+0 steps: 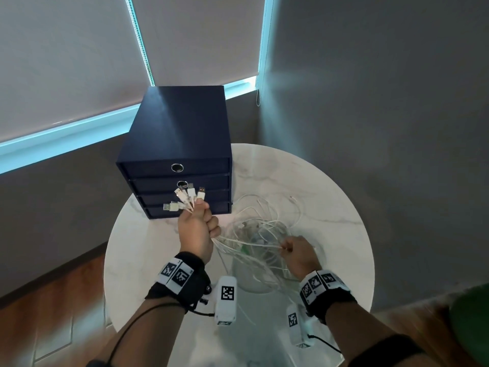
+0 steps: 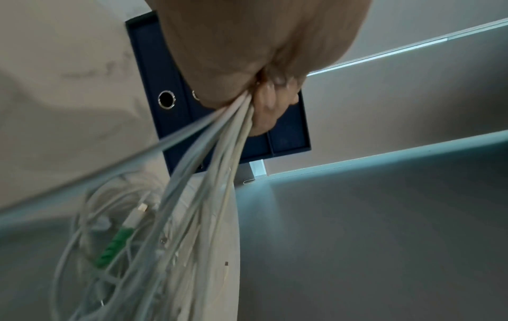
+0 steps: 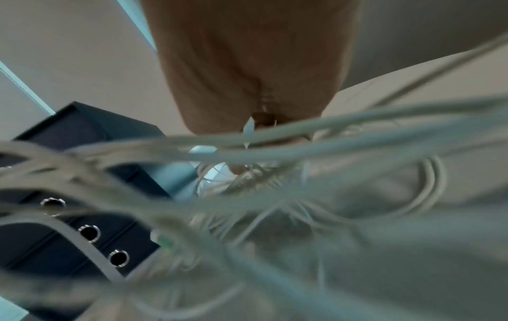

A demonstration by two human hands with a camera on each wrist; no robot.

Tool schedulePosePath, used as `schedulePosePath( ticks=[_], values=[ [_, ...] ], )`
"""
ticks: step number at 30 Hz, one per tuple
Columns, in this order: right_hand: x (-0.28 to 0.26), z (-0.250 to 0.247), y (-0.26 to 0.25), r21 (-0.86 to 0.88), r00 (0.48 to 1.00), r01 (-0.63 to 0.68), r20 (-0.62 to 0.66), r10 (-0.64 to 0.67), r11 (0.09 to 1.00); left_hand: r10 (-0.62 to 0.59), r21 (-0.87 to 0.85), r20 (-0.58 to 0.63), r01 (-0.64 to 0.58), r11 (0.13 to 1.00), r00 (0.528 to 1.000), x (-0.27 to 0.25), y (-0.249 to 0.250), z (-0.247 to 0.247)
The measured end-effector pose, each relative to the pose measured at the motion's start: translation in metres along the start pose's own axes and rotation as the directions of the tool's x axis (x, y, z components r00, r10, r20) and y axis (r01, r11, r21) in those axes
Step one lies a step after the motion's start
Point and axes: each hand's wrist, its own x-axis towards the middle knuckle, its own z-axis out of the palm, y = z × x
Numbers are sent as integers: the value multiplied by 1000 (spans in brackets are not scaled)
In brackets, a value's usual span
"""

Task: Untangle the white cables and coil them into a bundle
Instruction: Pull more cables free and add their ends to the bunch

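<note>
The left hand point(image 1: 197, 229) grips the white cables point(image 1: 254, 234) by their plugs; they run toward four o'clock to the right hand point(image 1: 297, 251), which pinches some strands above the bench point(image 1: 330, 197)

I stand at a round white table point(image 1: 330, 207) with grey lines in it, and a dark blue box of drawers point(image 1: 180, 144) sits on its far side. Behind it are grey walls point(image 1: 383, 102) and pulled-down blinds point(image 1: 66, 62) with blue light at the edges. The floor point(image 1: 53, 313) is brown wood.
</note>
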Motion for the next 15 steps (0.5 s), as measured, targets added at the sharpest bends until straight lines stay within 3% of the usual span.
schedulePosePath(
  ticks=[2,4,6,8,10,15],
  values=[
    [4,-7,-12,71,1000,22,1,-22,997,21,54,40,-23,998,999,-2,4,1],
    [4,-16,-35,320,996,66,38,-83,945,28,112,84,-37,993,996,-4,4,3],
    [0,-27,-63,573,976,96,104,-189,814,33,167,130,-54,984,991,-6,1,6],
    [-10,-40,-94,722,934,72,194,-301,688,58,232,161,-95,968,985,-8,-2,11],
    [-16,-49,-118,799,892,31,249,-377,601,71,284,195,-125,951,978,-11,-6,15],
    [-18,-49,-138,760,877,205,137,-461,616,-25,204,292,-37,978,956,-17,-11,17]
  ],
)
